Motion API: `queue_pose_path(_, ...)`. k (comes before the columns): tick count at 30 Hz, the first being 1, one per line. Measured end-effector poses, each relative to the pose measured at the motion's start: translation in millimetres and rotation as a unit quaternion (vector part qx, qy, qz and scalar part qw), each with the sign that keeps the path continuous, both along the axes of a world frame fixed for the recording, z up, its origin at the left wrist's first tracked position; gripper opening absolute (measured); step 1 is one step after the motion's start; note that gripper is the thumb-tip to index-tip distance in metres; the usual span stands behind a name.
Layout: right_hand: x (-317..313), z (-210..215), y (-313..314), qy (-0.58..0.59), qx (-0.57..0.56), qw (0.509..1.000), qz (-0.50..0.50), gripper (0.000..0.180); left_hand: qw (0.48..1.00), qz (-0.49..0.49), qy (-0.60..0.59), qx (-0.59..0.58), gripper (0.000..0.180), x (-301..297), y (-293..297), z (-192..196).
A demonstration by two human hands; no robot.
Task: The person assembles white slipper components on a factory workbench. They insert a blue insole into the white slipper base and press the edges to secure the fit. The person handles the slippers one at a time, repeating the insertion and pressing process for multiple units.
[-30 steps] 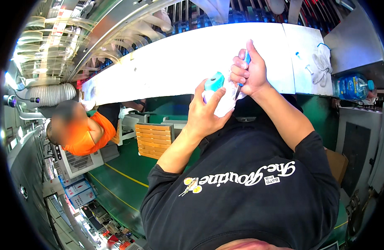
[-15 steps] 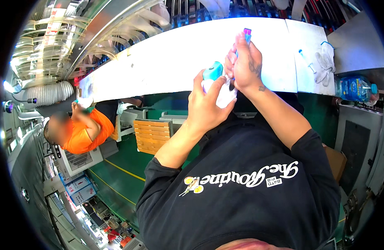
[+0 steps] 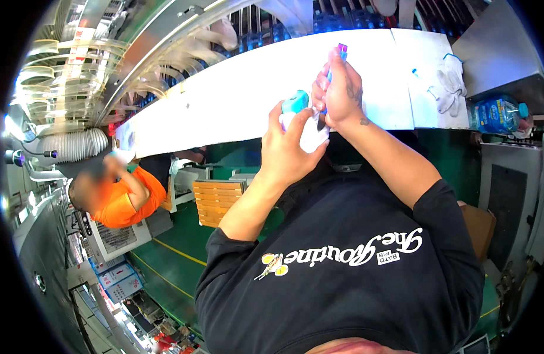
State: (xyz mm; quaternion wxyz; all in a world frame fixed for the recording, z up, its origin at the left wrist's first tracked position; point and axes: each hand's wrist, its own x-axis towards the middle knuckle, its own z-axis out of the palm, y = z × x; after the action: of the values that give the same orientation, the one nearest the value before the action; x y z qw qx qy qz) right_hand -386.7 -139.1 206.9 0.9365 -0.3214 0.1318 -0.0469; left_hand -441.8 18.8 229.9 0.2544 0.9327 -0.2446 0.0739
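Observation:
My left hand (image 3: 285,147) is wrapped round a rounded turquoise-and-white piece (image 3: 295,101), tilted over the near edge of the white table. Its white lower part shows between thumb and fingers. Just to the right, my right hand (image 3: 345,97) is closed in a fist around a slim blue tool with a magenta end (image 3: 342,48), which looks like a cutter knife. A dark tip pokes out below that fist, close against the white part. Whether the tip touches the piece is hard to tell. Most of the tool is hidden by my fingers.
The white table (image 3: 224,88) runs across in front of me. At its right lie white gloves (image 3: 450,88) and a thin blue-tipped item (image 3: 425,82). Beyond stands a large blue-labelled bottle (image 3: 499,115). A co-worker in orange (image 3: 133,197) sits at left, near a slatted wooden seat (image 3: 217,203).
The whole view has shifted a little. Both hands keep their hold, with the piece and the tool close together as before. The co-worker's hands have moved slightly.

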Motion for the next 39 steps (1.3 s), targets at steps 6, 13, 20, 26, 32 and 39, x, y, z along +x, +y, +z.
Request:
queue_pose_path(6,-7.3,3.2,-1.9,0.008,0.086,0.996,0.018,0.046,1.000,-0.027,-0.007,-0.013,0.073,-1.7,1.0,-2.9)
queue_pose_path(13,5.0,-5.5,-18.7,-0.011,-0.094,0.994,0.052,0.040,0.999,-0.038,-0.038,-0.009,0.071,6.8,3.9,0.9)
queue_pose_path(20,-8.1,-64.2,-121.5,0.134,-0.749,0.649,-0.013,0.087,0.987,0.030,-0.154,-0.030,0.083,29.3,-7.7,-15.2)
queue_pose_path(26,-84.8,-82.1,-95.1,-0.003,-0.386,0.911,0.145,0.080,0.978,-0.122,-0.097,-0.137,0.090,18.7,-40.6,-43.5)
queue_pose_path(32,-95.4,-86.8,-101.8,0.062,-0.349,0.935,-0.005,0.054,0.969,-0.157,-0.021,-0.190,0.077,64.1,-12.4,-84.0)
queue_pose_path(39,-33.1,88.9,-205.1,-0.153,-0.286,0.889,-0.324,0.051,0.974,0.216,-0.068,-0.020,0.065,113.1,125.6,-175.9)
